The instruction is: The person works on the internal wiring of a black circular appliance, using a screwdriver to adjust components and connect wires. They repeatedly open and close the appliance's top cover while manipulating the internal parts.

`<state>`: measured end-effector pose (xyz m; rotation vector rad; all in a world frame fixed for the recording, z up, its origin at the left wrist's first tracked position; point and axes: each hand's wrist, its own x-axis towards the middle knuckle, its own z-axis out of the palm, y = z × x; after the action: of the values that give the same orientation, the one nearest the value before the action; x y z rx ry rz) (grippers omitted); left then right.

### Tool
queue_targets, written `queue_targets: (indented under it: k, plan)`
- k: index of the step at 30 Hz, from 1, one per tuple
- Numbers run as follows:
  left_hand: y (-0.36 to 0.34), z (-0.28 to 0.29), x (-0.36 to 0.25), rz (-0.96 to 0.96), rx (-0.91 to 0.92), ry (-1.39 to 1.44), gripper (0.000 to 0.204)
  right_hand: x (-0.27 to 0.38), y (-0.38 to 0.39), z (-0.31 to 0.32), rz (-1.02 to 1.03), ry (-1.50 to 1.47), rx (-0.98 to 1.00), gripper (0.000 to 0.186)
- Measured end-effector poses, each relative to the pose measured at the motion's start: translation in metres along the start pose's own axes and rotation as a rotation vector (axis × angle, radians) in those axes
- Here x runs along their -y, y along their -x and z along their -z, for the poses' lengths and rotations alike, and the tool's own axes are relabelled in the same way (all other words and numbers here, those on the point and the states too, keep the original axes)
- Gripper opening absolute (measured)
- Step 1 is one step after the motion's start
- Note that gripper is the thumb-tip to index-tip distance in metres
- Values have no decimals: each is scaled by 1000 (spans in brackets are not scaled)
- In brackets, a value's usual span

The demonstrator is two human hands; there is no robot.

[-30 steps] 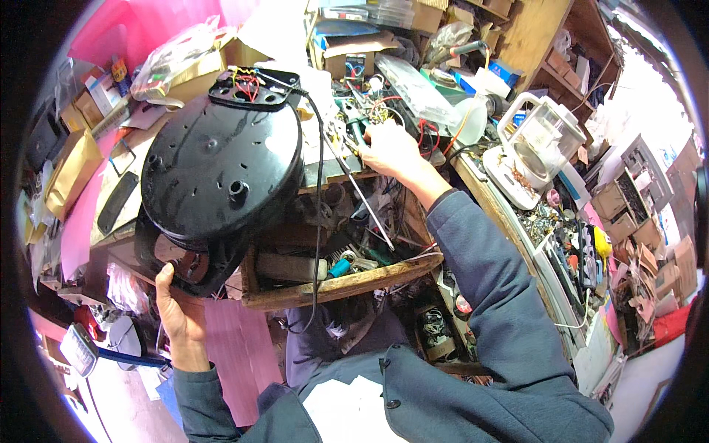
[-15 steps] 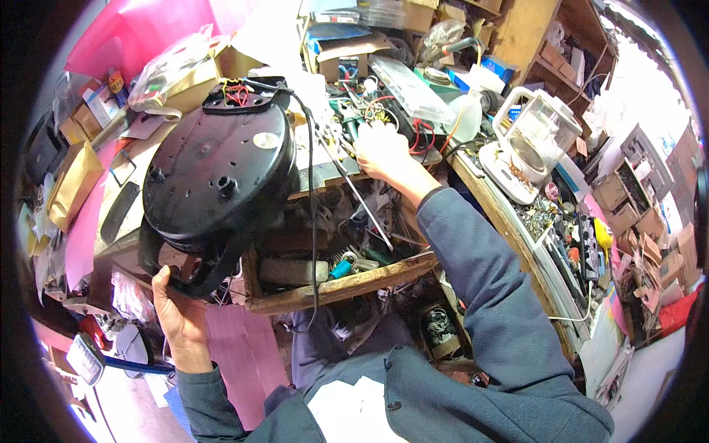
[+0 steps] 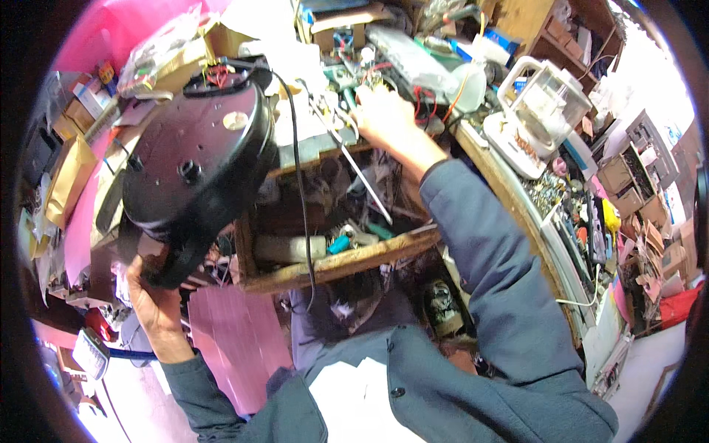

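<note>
Left grip (image 3: 156,308) — 1 black handle (image 3: 181,264)

The round black housing (image 3: 188,140) appears to be smooth, semi-gloss plastic. The drawer front (image 3: 340,266) is bare wood, rough and worn. The jacket sleeve (image 3: 480,236) is matt cloth. The pink sheet (image 3: 236,340) is smooth. The jug (image 3: 557,96) is transparent and glossy; glass or plastic cannot be determined.

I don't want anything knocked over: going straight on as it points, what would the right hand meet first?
Pointing away and slightly left, the right hand would probably meet the green tool handle first; depth is unclear, and they may already be touching.
</note>
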<state>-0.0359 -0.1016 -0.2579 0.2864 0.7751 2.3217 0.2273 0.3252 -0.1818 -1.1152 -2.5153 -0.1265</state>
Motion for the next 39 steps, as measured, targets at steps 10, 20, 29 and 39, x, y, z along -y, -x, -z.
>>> queue_targets:
  k: [10, 20, 29, 39]
  plan:
    - [7, -12, -2, 62, 25, -76, 34, -2, 8, 14, 65, 84, -65, 39]
    - [9, -11, 5, 26, 27, -75, 30, -9, 12, 29, 229, -200, -163, 21]
    - [18, -12, 11, -4, -31, -172, 30, -2, 23, 31, 295, -177, -169, 42]
    - [18, -1, 23, -9, -49, -35, 36, 10, 18, 30, 159, -238, -52, 27]
